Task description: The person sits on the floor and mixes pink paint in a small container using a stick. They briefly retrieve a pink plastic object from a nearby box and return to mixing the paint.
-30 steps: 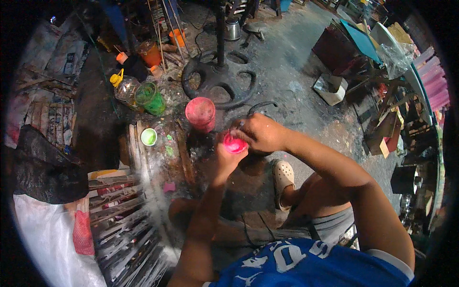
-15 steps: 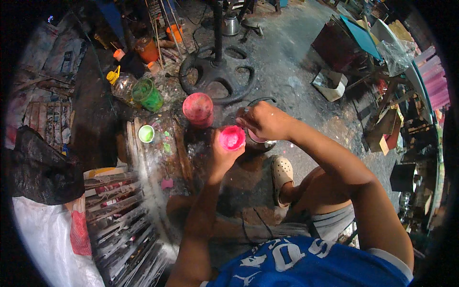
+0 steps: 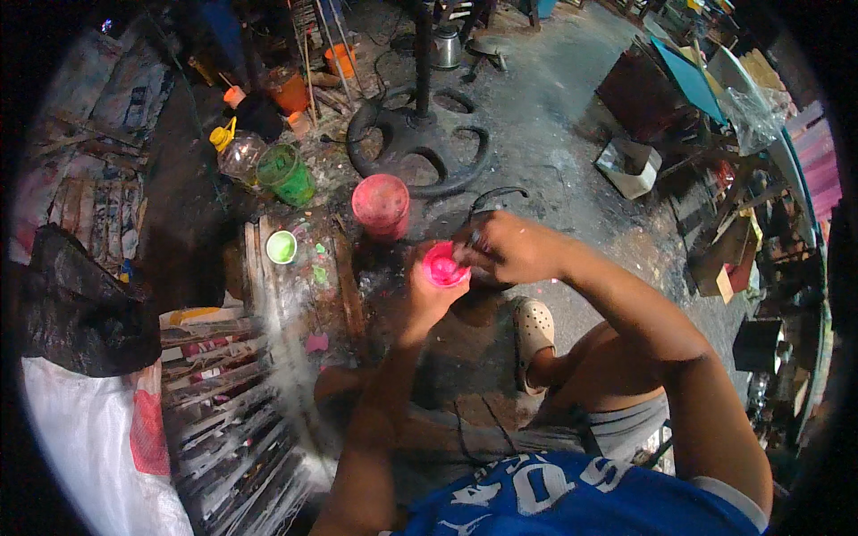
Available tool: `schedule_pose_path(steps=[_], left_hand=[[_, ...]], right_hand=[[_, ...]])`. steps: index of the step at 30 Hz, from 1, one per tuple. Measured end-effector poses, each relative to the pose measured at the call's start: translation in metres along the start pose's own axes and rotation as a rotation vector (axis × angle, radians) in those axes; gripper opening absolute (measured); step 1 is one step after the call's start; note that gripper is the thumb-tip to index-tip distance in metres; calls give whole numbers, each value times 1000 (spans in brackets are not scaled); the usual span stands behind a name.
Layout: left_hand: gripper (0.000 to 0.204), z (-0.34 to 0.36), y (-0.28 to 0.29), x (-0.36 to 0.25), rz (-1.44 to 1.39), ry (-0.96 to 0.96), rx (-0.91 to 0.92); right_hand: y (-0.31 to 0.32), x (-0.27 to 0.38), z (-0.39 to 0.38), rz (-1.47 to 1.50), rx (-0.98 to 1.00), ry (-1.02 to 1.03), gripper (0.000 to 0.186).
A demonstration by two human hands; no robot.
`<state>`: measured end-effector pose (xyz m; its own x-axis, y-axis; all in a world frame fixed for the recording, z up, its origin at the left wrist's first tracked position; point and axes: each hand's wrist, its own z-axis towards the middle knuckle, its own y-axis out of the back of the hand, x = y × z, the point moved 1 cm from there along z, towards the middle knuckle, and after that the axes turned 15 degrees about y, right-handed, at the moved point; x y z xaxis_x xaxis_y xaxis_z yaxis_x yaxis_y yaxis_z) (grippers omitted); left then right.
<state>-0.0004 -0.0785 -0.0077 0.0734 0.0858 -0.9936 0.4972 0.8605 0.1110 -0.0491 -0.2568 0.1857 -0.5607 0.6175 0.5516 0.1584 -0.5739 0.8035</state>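
Note:
My left hand (image 3: 432, 299) is closed around a small cup (image 3: 444, 265) with bright pink contents, held over the floor between my knees. The fingers of my right hand (image 3: 511, 249) are pinched together at the cup's right rim. Whatever they grip is hidden by the fingers. Just beyond the cup stands a larger pink tub (image 3: 382, 207). To the left, a small white cup (image 3: 281, 247) with light green contents rests on a wooden board, with green and pink scraps close by.
A green bucket (image 3: 286, 175) and a clear jug with a yellow cap (image 3: 239, 154) stand at the far left. Ahead is a black stand base (image 3: 420, 147). Bundled sticks (image 3: 237, 429) and a white sack (image 3: 85, 438) lie left. A metal kettle (image 3: 447, 46) sits farther back.
My right hand has come down from above and right of the pink cup to its rim. The left hand keeps its hold. The whole view has shifted slightly.

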Motion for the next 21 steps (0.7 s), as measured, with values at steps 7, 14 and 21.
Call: schedule_pose_path(steps=[7, 14, 21], left_hand=[[63, 5, -2, 6, -82, 27, 34], [67, 6, -1, 5, -57, -17, 29], [68, 0, 2, 3, 51, -38, -40]], right_hand=[[6, -3, -2, 90, 30, 77, 21], [8, -5, 3, -54, -39, -51, 20], [2, -11, 1, -5, 54, -103, 20]])
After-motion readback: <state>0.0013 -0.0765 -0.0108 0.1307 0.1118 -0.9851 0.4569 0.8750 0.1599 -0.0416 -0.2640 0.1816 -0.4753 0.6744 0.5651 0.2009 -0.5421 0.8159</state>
